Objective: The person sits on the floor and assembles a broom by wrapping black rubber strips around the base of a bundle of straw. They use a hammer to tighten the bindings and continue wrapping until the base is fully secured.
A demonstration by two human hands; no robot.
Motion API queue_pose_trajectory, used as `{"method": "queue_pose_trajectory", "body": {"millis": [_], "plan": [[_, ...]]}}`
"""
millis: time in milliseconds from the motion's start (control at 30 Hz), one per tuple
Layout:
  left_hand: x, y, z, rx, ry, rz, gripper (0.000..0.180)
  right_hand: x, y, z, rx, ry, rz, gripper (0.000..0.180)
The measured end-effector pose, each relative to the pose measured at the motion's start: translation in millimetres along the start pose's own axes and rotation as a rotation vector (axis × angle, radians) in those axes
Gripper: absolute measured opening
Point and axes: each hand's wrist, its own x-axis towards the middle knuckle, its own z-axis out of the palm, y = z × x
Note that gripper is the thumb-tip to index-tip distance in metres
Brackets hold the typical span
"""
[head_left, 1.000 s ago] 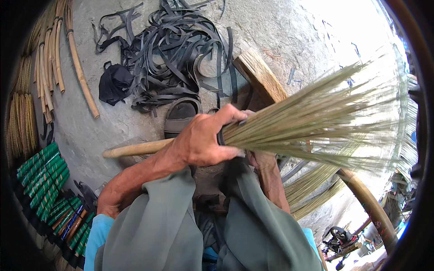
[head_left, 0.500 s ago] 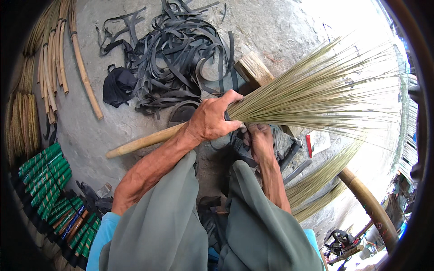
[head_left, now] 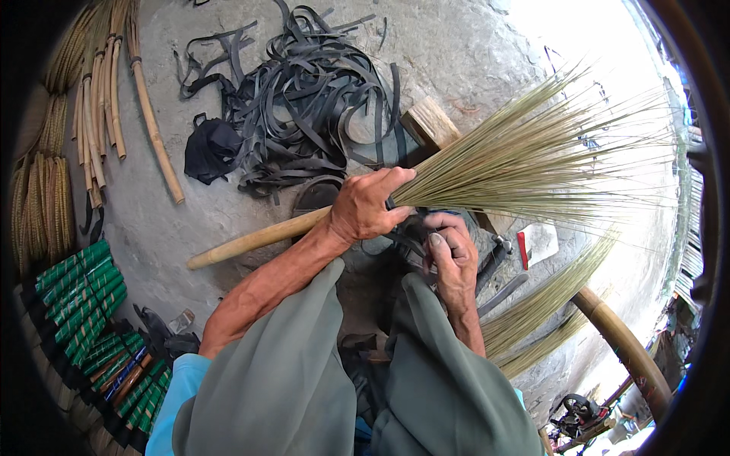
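Note:
My left hand (head_left: pixel 370 204) is wrapped round the neck of a broom, where its straw bristles (head_left: pixel 525 156) meet a bamboo handle (head_left: pixel 258 239). The bristles fan out to the right and the handle slants down to the left across my forearm. A bit of black band shows at the neck beside my left thumb. Just to the right and below, my right hand (head_left: pixel 454 262) is closed with curled fingers on a black rubber strip (head_left: pixel 411 240), which runs up toward the neck. The strip's far end is hidden by the fingers.
A tangle of black rubber strips (head_left: pixel 304 99) lies ahead, beside a wooden block (head_left: pixel 430 125). To the right are a hammer (head_left: pixel 494 264), a red-handled tool (head_left: pixel 523 251), a curved blade (head_left: pixel 503 294) and loose straw (head_left: pixel 532 311). Green-wrapped handles (head_left: pixel 84 296) and bamboo sticks (head_left: pixel 152 129) lie left.
My right hand has turned and drawn slightly right and down from the neck, with the black strip now showing between the hands. My left hand keeps its grip on the broom.

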Motion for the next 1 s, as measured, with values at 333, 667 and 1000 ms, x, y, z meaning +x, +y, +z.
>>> {"method": "queue_pose_trajectory", "body": {"millis": [333,667,1000], "plan": [[-14,-5,14,0.056,0.085,0.11,0.059,26,-81,16,-0.464,-0.135,-0.184,0.02],[-14,2,10,0.172,0.032,0.076,0.055,229,-37,27,-1.405,-0.702,0.042,0.04],[-16,0,9,0.071,0.016,0.026,0.063,252,-9,31,-1.496,-0.816,0.038,0.024]]}}
